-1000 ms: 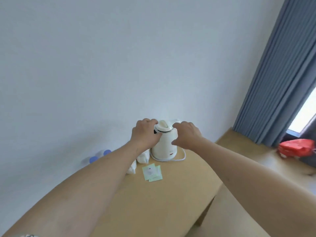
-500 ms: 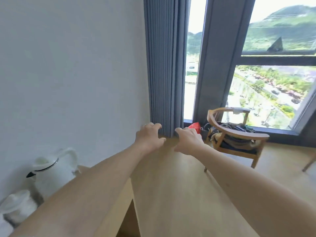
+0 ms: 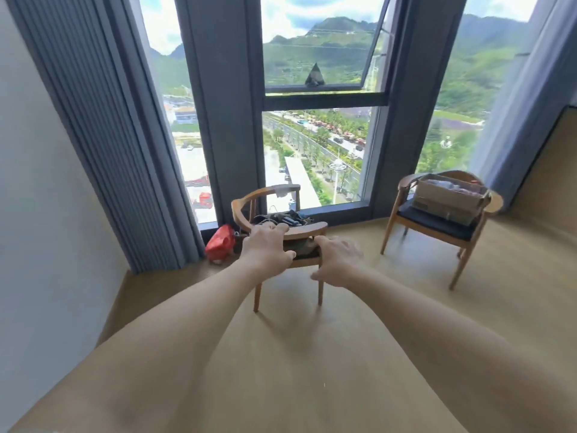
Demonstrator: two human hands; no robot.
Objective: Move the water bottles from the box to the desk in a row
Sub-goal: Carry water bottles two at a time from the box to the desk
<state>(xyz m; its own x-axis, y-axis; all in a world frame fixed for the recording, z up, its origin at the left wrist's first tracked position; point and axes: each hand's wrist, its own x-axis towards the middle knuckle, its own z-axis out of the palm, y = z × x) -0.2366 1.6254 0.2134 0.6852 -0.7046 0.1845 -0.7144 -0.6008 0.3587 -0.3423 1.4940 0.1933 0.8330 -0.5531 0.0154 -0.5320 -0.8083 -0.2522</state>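
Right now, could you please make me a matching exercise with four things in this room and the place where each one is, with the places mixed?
Things:
1. cardboard box
2. red bag
3. grey curtain
4. left hand

Places:
A. on the floor, at the foot of the window
B. on the seat of the right chair
C. held out in front of the near chair
D. hanging along the left wall

Pairs: 1-B, 2-A, 3-D, 4-C
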